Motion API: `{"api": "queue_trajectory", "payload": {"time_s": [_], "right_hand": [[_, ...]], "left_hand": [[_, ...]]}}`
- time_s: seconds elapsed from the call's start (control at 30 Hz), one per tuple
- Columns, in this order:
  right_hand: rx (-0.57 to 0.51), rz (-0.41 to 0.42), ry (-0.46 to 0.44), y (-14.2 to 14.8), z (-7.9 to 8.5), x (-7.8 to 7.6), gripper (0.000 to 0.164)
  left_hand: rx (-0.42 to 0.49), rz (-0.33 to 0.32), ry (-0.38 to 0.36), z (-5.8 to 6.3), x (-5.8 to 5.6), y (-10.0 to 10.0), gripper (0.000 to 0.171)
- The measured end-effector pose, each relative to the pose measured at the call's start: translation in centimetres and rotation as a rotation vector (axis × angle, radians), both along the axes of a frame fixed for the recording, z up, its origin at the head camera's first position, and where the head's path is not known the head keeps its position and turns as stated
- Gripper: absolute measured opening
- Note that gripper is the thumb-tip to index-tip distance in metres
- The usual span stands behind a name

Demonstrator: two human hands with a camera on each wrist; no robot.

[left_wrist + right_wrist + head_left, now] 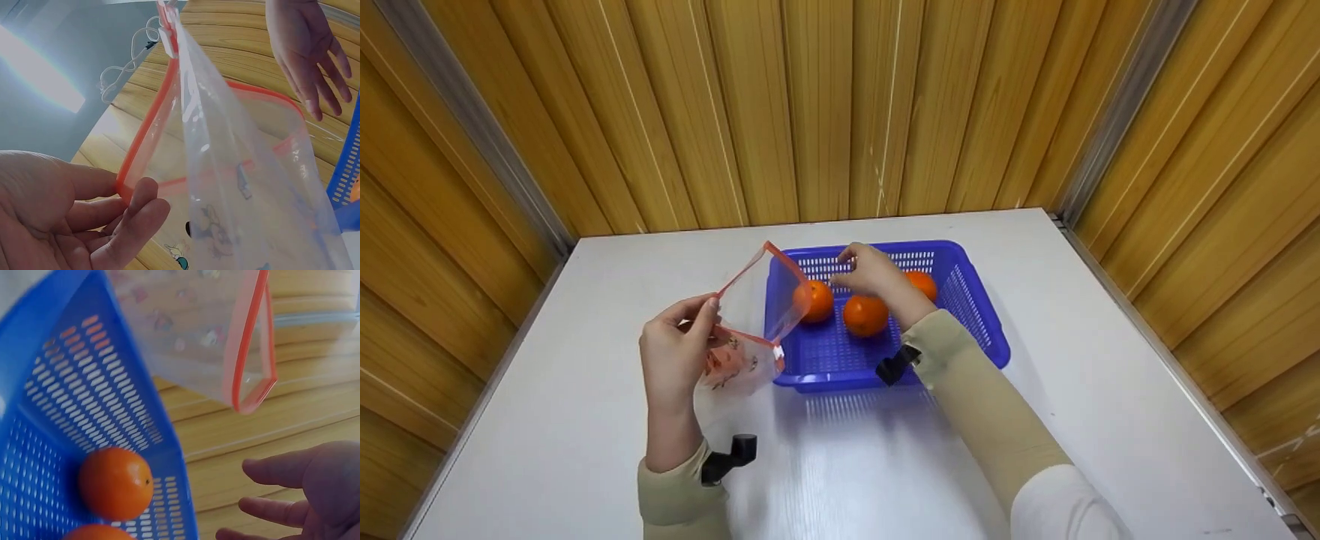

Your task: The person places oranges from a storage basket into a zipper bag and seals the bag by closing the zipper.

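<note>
My left hand (675, 356) pinches the red-edged mouth of a clear zipper bag (754, 361) between thumb and fingers. The bag's mouth gapes, and printed figures mark its film; a reddish-orange patch shows low on it. A white slider (778, 352) sits on the red zip edge. My right hand (874, 271) hovers over the blue basket (986, 319), its fingers relaxed and holding nothing, as the right wrist view shows. Below it in the basket lie an orange (865, 316), a second orange (814, 302) by the bag's edge, and a third orange (921, 286) partly hidden behind the wrist.
The basket stands on a white table (870, 465) toward the back, with the bag overlapping its left side in the head view. Wood-look panel walls (817, 112) close in the back and both sides. A white cable (126, 70) hangs in the left wrist view.
</note>
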State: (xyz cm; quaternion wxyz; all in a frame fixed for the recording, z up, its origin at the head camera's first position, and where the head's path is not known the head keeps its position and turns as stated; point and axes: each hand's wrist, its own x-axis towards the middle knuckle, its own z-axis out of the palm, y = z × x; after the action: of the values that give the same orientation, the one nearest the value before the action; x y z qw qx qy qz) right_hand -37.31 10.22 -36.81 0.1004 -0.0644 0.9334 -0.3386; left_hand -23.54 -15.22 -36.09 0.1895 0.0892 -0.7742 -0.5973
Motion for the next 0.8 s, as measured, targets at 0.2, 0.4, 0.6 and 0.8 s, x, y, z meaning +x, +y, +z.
{"api": "queue_trajectory", "payload": {"time_s": [0.2, 0.4, 0.6, 0.8], "right_hand": [[0.101, 0.026, -0.083, 0.7, -1.4, -1.6, 0.066], [0.14, 0.041, -0.116, 1.0, -2.9, -2.4, 0.068], [0.113, 0.036, -0.194, 1.4, -3.7, -2.9, 0.07], [0.109, 0.017, -0.318, 1.7, -4.2, -3.3, 0.067]], "left_hand": [[0.0, 0.001, -0.006, -0.1, 0.0, 0.0, 0.023], [0.0, -0.007, 0.012, -0.1, 0.0, 0.0, 0.023], [-0.014, -0.006, 0.01, -0.1, 0.0, 0.1, 0.023], [-0.02, -0.006, 0.003, -0.1, 0.0, 0.0, 0.023]]}}
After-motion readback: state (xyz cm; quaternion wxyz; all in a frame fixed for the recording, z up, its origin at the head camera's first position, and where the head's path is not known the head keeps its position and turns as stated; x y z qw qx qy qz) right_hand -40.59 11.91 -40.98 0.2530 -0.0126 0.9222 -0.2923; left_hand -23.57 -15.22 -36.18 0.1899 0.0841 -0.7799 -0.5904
